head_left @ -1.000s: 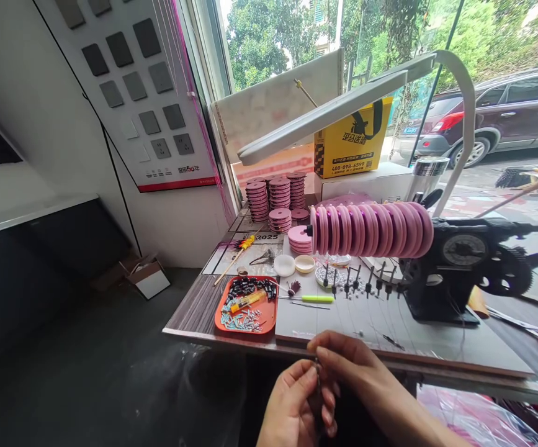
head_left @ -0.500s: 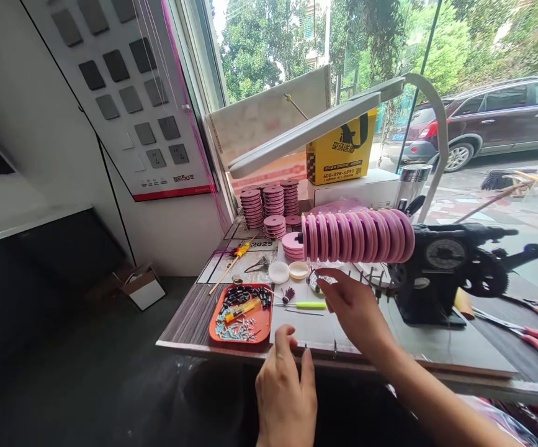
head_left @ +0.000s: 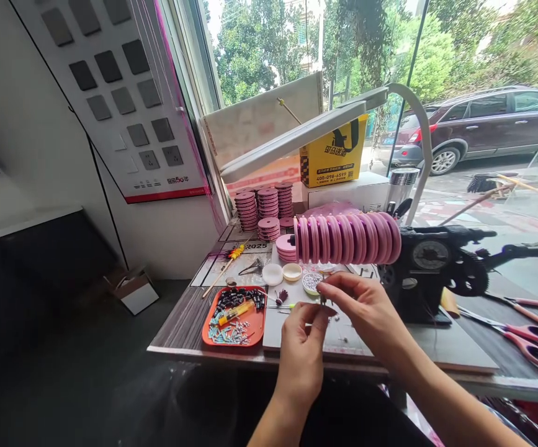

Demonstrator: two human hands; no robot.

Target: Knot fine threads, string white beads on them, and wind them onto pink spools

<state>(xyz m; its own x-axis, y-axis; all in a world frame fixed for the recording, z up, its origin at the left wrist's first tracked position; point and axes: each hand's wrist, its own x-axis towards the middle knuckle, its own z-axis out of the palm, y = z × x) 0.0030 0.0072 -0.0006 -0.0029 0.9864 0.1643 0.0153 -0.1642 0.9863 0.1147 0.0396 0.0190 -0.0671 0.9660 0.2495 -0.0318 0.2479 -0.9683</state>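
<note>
My left hand (head_left: 303, 347) and my right hand (head_left: 364, 307) meet above the grey work mat (head_left: 436, 351). Both pinch a small dark pin-like piece (head_left: 323, 300) between their fingertips. Just beyond them a row of pink spools (head_left: 347, 239) sits on the shaft of a black winding machine (head_left: 429, 270). A small dish of beads (head_left: 312, 282) lies right behind my fingers.
An orange tray (head_left: 234, 316) of small parts lies at the left of the mat. Stacks of pink discs (head_left: 264, 208) stand at the back. Red-handled scissors (head_left: 527, 344) lie at the right. A desk lamp (head_left: 296, 139) hangs over the table, beside a yellow box (head_left: 334, 155).
My right hand drew back from the row of pins under the spools. My left hand rose from the table edge. Both now pinch together over the mat.
</note>
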